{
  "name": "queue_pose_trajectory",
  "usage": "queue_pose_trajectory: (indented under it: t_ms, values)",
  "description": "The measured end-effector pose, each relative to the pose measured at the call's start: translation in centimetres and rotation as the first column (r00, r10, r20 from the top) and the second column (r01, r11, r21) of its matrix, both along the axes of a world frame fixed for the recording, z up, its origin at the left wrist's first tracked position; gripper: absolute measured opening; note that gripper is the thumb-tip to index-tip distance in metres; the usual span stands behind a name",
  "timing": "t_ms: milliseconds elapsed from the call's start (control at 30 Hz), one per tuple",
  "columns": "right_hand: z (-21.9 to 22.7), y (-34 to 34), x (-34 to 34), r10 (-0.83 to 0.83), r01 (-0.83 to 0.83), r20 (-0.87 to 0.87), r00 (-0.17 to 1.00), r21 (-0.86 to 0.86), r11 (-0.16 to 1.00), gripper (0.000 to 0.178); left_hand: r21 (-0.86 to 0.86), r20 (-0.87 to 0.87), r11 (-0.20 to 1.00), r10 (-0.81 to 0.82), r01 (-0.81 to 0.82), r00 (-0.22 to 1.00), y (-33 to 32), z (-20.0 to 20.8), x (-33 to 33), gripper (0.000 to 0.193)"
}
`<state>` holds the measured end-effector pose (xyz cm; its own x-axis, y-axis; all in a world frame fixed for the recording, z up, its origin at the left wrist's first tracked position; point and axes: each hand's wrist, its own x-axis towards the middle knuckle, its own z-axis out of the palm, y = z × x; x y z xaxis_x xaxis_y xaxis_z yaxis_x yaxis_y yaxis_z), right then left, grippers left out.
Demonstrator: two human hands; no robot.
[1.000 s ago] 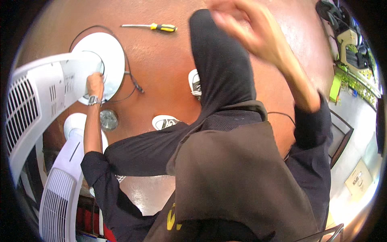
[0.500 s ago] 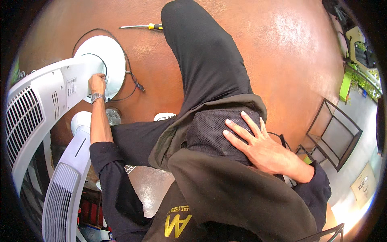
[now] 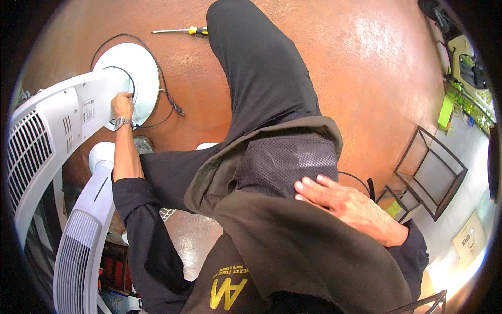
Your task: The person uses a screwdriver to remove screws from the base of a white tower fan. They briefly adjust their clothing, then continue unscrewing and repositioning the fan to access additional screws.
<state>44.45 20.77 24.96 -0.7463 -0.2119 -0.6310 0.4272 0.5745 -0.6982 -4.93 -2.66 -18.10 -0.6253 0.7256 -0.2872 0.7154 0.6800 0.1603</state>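
Observation:
At the left, a white tower fan [image 3: 68,110] with a curved column rises from a round white base [image 3: 144,78]. My left hand [image 3: 123,106], with a metal watch on its wrist, is closed where the column meets the base. What its fingers hold, if anything, is hidden. A black power cord [image 3: 166,94] curves round the base, its plug lying on the floor. My right hand [image 3: 353,206] is open, fingers stretched out, at the edge of a black mesh panel [image 3: 282,165] inside the dark olive apron [image 3: 314,235] on my lap.
A screwdriver [image 3: 180,31] with a yellow and black handle lies on the brown floor beside my knee. Below the first fan stands a second white tower fan [image 3: 78,246]. A clear container [image 3: 142,145] sits beside my left forearm. To the right is a dark metal frame [image 3: 434,175].
My right hand has slid down and right off the middle of the mesh, its fingers drawing closer together. My left hand stays at the fan base; the whole view has shifted slightly.

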Motion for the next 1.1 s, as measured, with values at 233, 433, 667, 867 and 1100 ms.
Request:
queue_pose_trajectory:
  t_ms: [233, 433, 667, 867, 1100]
  values:
    - [-3.0, -3.1, -0.3, -0.097, 0.140, -0.143, 0.985, 0.323, 0.936, 0.056, 0.046, -0.020, 0.999, -0.021, 0.022, 1.000, -1.4, -2.5, -2.1, 0.016]
    - [-1.2, -4.5, 1.4, -0.158, 0.198, -0.124, 0.980, 0.460, 0.866, 0.055, -0.121, -0.058, 0.992, -0.044, 0.036, 0.997, 0.4, -3.1, -0.7, 0.015]
    - [0.7, -4.7, 1.4, -0.224, 0.278, -0.174, 0.959, 0.417, 0.865, 0.056, -0.032, -0.206, 0.995, -0.094, 0.090, 0.974, -1.9, -3.8, -2.4, 0.020]
    - [1.7, -2.3, -0.5, -0.406, 0.426, -0.129, 0.905, 0.238, 0.873, 0.053, 0.506, 0.323, 0.803, 0.162, -0.315, 0.932, 5.3, 12.8, 10.5, 0.027]
    - [-0.8, -2.0, -1.3, -0.332, 0.410, -0.292, 0.897, 0.267, 0.872, 0.057, 0.748, 0.663, 0.415, -0.434, -0.518, 0.610, 5.4, 30.5, 29.0, 0.034]
